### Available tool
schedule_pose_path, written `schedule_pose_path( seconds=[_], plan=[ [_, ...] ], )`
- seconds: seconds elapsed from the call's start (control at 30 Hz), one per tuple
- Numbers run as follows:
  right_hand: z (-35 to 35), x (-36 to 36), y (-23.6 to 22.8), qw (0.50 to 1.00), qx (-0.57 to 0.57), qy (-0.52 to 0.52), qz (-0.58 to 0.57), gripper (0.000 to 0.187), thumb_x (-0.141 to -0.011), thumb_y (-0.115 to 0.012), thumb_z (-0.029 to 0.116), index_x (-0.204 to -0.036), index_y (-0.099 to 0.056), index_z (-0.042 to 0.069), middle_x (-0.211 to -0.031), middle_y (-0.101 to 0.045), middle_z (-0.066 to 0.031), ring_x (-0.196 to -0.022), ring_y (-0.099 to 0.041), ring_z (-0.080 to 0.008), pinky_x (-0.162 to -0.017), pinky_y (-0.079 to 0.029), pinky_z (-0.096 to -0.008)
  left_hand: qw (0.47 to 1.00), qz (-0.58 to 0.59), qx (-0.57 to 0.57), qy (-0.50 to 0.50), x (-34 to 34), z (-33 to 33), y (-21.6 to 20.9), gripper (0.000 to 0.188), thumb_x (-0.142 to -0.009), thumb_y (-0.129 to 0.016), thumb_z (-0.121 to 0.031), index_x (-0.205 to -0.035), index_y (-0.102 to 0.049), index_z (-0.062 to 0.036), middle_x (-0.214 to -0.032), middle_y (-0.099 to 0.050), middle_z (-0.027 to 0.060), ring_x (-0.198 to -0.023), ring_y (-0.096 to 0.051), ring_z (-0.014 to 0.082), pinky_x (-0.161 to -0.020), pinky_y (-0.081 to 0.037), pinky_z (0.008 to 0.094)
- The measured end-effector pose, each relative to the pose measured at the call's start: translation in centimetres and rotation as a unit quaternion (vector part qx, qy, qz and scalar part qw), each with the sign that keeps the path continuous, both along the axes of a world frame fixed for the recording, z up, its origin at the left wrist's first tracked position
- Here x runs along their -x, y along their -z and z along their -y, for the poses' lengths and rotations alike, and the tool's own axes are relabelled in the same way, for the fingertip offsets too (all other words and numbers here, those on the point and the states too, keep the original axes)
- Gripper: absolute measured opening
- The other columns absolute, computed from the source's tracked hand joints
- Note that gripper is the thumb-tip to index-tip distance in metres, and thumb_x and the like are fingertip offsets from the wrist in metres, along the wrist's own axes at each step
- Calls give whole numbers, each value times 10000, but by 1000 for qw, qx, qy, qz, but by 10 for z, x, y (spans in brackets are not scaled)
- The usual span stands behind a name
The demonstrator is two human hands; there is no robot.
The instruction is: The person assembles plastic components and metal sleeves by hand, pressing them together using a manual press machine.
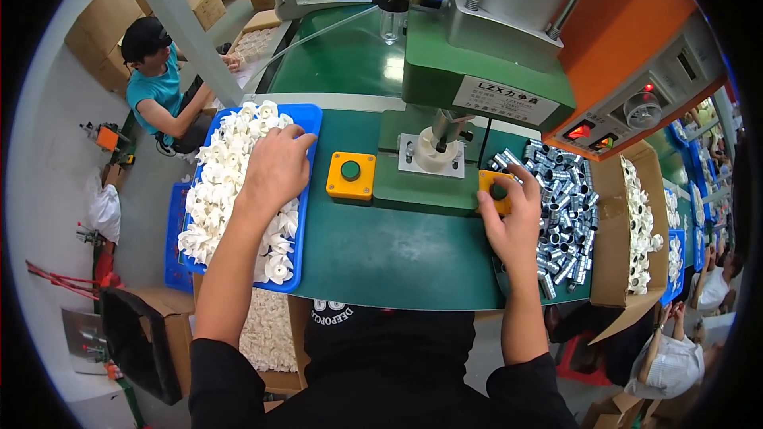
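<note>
My left hand point(276, 165) lies over a blue tray point(311, 119) heaped with white plastic parts point(218, 191). Its fingers bend down among them and their tips are hidden, so what they hold cannot be made out. My right hand point(515, 218) is beside the right yellow button box point(494, 191), thumb and fingers apart, with nothing visible between them. Shiny metal sleeves point(566, 214) lie piled just right of it. Between my hands stands a green press point(421, 188), a round white piece point(433, 156) in its fixture under the metal ram point(445, 129).
Another yellow button box point(350, 175) with a green button stands left of the fixture. An orange control box point(636, 48) rises at the right. A cardboard box point(612, 230) of white parts is beyond the sleeves. A person point(163, 87) sits at the far left.
</note>
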State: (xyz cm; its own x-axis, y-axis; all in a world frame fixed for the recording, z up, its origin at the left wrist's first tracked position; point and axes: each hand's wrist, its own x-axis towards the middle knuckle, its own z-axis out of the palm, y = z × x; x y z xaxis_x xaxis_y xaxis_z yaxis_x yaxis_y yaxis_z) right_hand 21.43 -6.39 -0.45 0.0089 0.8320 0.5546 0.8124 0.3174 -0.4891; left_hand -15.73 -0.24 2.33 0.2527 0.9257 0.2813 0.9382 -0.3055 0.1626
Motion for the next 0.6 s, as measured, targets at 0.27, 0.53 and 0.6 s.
schedule_pose_path(
  seconds=[0.27, 0.53, 0.6],
  plan=[
    [-50, 52, -23, 989, 8, -74, -125, 447, -806, -844, 213, -1163, -676, 3, -1260, -649, -193, -1145, -645, -362, -952, -530, -420, 992, -41, 115, -31, 0, -24, 7, 414, -908, -629, 6, -1271, -761, -141, -1126, -699, 196, -1013, -684, 360, -948, -556, 432],
    [-71, 87, -56, 943, 59, -112, -307, 257, -855, -835, 184, -990, -743, -15, -890, -758, -67, -999, -688, -183, -855, -537, -360, 995, 14, 87, -52, 6, -28, 20, 419, -887, -592, 60, -1266, -741, -40, -1152, -681, 210, -1045, -673, 387, -982, -539, 430],
    [-70, 76, -46, 980, 14, -70, -184, 295, -839, -846, 192, -1021, -740, -15, -924, -758, -79, -992, -690, -194, -862, -540, -363, 994, 36, 88, -48, 5, -29, 21, 376, -894, -588, 27, -1233, -744, -18, -1159, -682, 228, -1054, -673, 399, -984, -540, 439]
  ],
)
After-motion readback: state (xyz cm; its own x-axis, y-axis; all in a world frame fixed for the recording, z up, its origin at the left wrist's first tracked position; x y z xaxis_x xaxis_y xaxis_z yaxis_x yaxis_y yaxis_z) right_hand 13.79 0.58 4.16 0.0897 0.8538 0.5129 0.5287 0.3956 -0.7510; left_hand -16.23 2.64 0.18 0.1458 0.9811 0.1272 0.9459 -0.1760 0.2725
